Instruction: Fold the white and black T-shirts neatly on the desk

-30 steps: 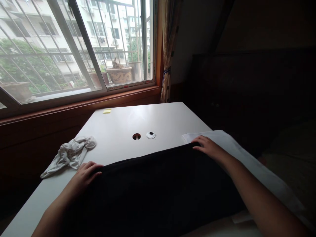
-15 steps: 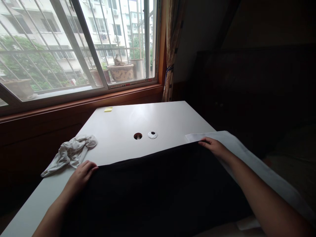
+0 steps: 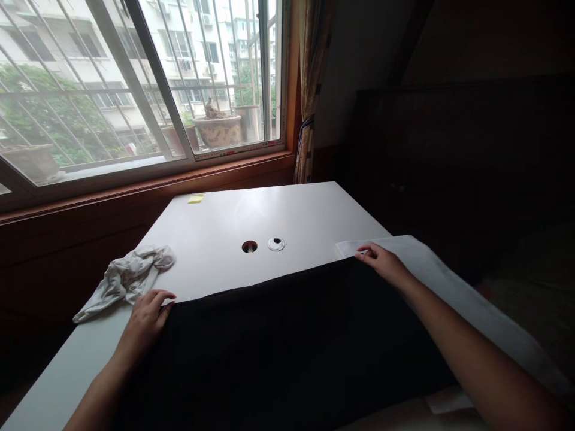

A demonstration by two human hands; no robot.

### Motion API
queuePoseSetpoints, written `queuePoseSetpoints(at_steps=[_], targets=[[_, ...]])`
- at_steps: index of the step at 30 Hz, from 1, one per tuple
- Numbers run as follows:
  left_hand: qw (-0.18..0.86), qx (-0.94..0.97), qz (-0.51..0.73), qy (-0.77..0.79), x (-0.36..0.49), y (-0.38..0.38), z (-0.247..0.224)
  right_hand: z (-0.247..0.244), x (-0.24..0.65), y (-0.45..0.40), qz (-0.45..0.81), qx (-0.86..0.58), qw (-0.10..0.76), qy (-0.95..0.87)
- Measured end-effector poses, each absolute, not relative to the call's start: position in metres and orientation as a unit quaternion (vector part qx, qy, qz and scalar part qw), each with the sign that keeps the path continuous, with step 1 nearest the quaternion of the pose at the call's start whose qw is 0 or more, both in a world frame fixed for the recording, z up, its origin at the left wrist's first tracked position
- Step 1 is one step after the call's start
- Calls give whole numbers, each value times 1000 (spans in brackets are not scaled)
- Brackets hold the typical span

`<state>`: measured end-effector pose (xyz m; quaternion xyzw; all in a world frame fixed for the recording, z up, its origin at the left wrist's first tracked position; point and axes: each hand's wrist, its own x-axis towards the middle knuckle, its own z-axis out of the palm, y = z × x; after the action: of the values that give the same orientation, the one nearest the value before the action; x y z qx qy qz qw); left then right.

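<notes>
A wide black cloth lies over the near part of the white table, its far edge running nearly straight between my hands. At its far left corner is my left hand; the fingers reach forward, apart from the thumb, which touches the cloth's edge. My right hand is at the far right corner, with a small gap between fingers and thumb, its thumb by the edge. White sheet material shows beyond the black cloth on the right.
A crumpled white cloth lies on the table's left side. Near the middle are a round hole and a white ring-shaped cap. A yellow sticky note is at the far left corner. A barred window and a tied curtain stand behind.
The fingers of both hands have lifted and parted from the thumbs at the cloth's edge. The black cloth lies almost as before; the view has shifted slightly.
</notes>
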<state>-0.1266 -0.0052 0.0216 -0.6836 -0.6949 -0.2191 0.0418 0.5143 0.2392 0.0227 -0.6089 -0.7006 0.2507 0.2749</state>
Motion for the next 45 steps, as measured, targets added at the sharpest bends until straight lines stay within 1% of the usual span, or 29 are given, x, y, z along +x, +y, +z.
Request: queuePoseSetpoints(at_steps=[4, 6, 8, 10, 13, 15, 17, 21, 29, 38, 42, 45], targets=[[49, -727, -234, -643, -93, 1, 39, 32, 511, 234, 155, -575, 310, -741], [35, -766, -211, -607, -60, 1, 49, 47, 503, 222, 90, -549, 324, -765], [37, -794, -172, -581, -19, -2, 55, 64, 490, 202, 64, -520, 317, -790], [39, -815, -128, -564, 24, -6, 56, 76, 473, 176, 92, -492, 291, -815], [30, -841, -79, -534, 74, -5, 48, 74, 445, 140, 137, -410, 203, -879], [34, -842, -65, -534, 91, 4, 38, 58, 433, 126, 115, -354, 143, -917], [37, -838, -59, -541, 93, 17, 29, 39, 430, 124, 80, -351, 105, -927], [38, -832, -70, -550, 78, 39, 18, 14, 445, 140, 21, -436, 92, -895], [38, -812, -104, -573, 25, 37, 9, 9, 466, 152, -37, -528, 113, -841], [9, -742, -55, -668, -78, 4, 8, 4, 506, 151, 1, -582, 148, -800], [6, -714, -73, -696, -133, -23, 0, 4, 527, 134, 14, -591, 174, -787], [-14, -676, -92, -731, -165, -45, -5, 6, 542, 118, 11, -608, 186, -772]])
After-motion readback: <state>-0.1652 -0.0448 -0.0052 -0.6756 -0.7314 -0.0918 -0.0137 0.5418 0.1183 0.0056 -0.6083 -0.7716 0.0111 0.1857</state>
